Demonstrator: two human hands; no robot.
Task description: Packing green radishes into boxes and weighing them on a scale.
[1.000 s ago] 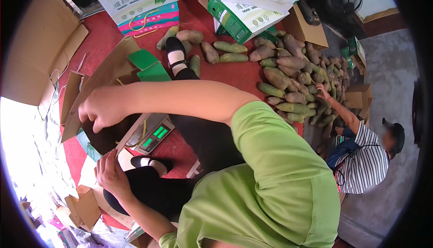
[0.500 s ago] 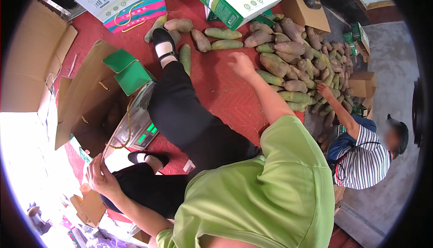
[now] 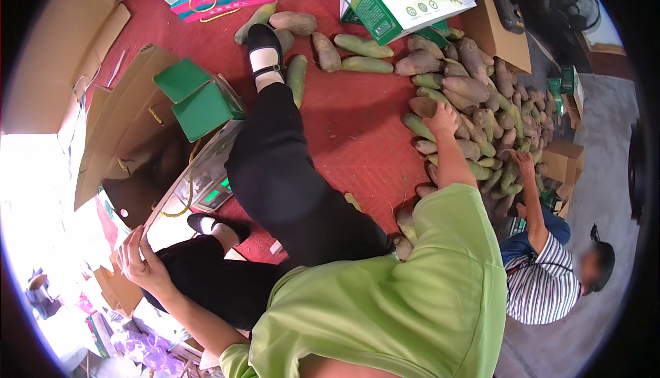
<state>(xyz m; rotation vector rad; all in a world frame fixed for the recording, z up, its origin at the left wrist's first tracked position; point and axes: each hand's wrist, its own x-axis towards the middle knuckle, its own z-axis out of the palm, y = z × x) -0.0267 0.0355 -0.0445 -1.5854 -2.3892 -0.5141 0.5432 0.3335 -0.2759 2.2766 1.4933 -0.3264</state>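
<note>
Below me I see a red floor covering [image 3: 350, 151] with a faint woven pattern, and to my right a bare grey concrete floor [image 3: 608, 127]. At the far right corner, 1 dark fan [image 3: 572, 3] stands near a pale wall [image 3: 614, 29] with a dark reddish-brown base [image 3: 612, 62]. Harsh white light [image 3: 29, 192] floods my left.

Lime-green short-sleeved shirt [image 3: 392, 302]; black trousers [image 3: 285, 165]; white socks [image 3: 262, 60]; black strapped shoes [image 3: 263, 36].
</note>
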